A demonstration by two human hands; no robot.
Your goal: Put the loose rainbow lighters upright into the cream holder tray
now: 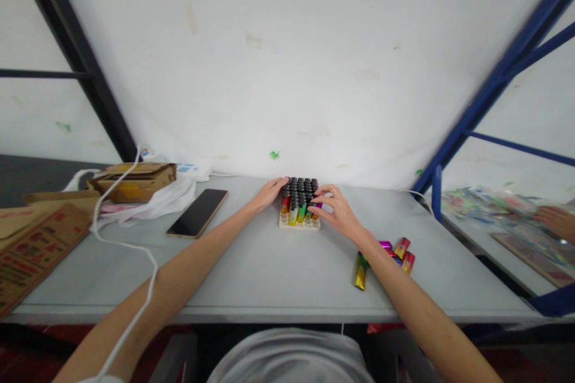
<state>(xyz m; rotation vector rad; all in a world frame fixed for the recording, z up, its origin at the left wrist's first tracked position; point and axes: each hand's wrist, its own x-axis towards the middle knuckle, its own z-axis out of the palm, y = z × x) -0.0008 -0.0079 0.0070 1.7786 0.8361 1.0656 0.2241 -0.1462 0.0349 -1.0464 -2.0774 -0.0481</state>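
Note:
Several coloured lighters with black tops (pixel 302 197) stand upright in a pale tray (pixel 300 225) near the back middle of the grey table. Some slots along the tray's front edge hold no lighter. My left hand (pixel 272 190) rests against the tray's back left corner, its fingertips at the lighters there. At the right side is my right hand (pixel 333 208), with thumb and fingers around a lighter at the front right of the tray. More lighters (pixel 360 271) lie loose on the table to the right, partly hidden by my right forearm.
A phone (pixel 197 213) lies left of the tray. Farther left are cardboard boxes (pixel 137 182), a plastic bag (pixel 168 200) and a white cable (pixel 150 257) crossing over my left arm. Blue metal framing (pixel 478 93) stands at right, with another person's hand (pixel 557 221) beyond.

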